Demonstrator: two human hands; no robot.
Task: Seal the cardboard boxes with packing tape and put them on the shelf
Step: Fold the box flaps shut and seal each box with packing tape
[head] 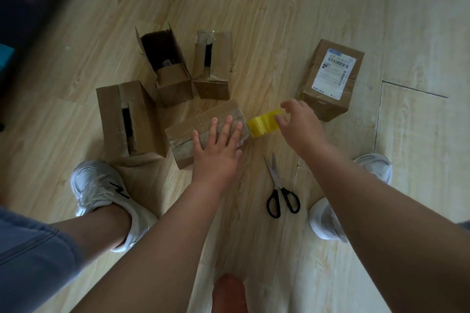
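Left hand [216, 147] lies flat on top of the centre cardboard box [187, 132], fingers straight and spread, palm at the box's near-right corner. Right hand [297, 127] grips the yellow packing tape [262, 125] with curled fingers and thumb; the tape sits at the right end of the centre cardboard box and touches it. Whether a strip is already stuck to the cardboard cannot be determined. All items rest on the wooden floor [279, 7]. Black-handled scissors [281, 187] lie on the floor, blades slightly apart, near the right forearm and apart from the boxes. Four other boxes stand beyond the hands: the left box [112, 119] with a gap along its top seam, the open box [175, 84] with flaps raised, the slit box [221, 58] just beside it, and the labelled box [330, 99] on the right, closed, bearing a white shipping label. White shoes [96, 183] flank the work area.
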